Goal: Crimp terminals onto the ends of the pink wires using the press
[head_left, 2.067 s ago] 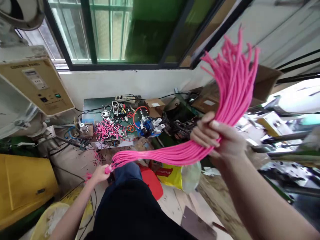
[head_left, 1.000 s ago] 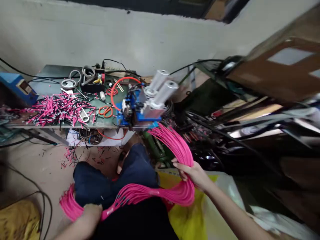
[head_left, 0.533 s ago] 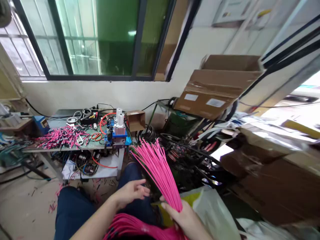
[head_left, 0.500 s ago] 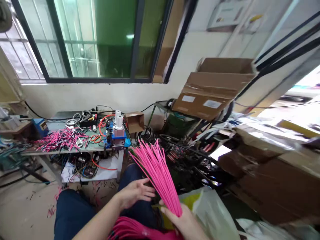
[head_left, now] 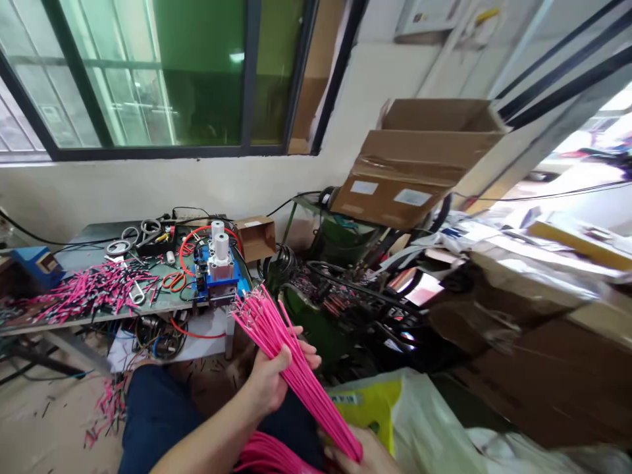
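Observation:
A long bundle of pink wires [head_left: 311, 385] slants up and to the left in front of me. My left hand [head_left: 274, 372] wraps round its upper part, thumb on top and fingertips showing on the far side. Around the lower end my right hand [head_left: 363, 454] is closed, partly cut off by the bottom of the view. The upper wire ends fan out a little and look stripped and silvery. Below the bundle, more pink wires [head_left: 276, 454] lie across my lap.
On the workbench [head_left: 170, 303] at left are a heap of short pink and black wire pieces [head_left: 99, 286], orange-handled scissors [head_left: 174, 282] and a small blue machine [head_left: 220, 270]. A yellow and white bag [head_left: 419, 421] stands by my right hand. Cardboard boxes [head_left: 405, 171] and tangled cables lie at right.
My left hand was open beside the bundle and has now closed round its upper part. The wires are drawn closer together and lean further left. The view has shifted right.

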A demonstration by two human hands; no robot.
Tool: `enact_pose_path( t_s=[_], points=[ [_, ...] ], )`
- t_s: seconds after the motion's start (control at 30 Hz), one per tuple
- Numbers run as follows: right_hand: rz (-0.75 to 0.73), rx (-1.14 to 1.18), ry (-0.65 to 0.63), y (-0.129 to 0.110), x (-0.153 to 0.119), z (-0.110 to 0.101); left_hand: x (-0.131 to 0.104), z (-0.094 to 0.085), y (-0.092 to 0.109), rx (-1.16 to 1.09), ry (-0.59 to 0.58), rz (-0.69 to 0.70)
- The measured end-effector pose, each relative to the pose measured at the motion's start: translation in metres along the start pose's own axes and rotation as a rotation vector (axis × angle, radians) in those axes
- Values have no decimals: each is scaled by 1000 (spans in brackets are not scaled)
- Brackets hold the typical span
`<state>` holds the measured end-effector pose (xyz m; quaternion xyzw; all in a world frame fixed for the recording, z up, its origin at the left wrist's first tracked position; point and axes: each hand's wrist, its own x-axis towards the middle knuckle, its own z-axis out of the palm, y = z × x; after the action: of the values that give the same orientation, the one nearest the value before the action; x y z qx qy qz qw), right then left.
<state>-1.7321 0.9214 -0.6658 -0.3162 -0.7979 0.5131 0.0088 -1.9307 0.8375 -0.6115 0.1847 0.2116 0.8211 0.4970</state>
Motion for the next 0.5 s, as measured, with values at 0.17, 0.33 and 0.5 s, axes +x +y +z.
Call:
enact_pose_path(
  t_s=[0.17,0.33,0.5],
  points=[
    [44,-33,-186,-24,5,-3,-30,-17,7,-2,243,101],
    [-90,-105,-366,-57,11,-10,-70,-44,20,71,391,222],
    [-378,51,-236,-124,42,3,-89,-50,31,184,466,244]
  ],
)
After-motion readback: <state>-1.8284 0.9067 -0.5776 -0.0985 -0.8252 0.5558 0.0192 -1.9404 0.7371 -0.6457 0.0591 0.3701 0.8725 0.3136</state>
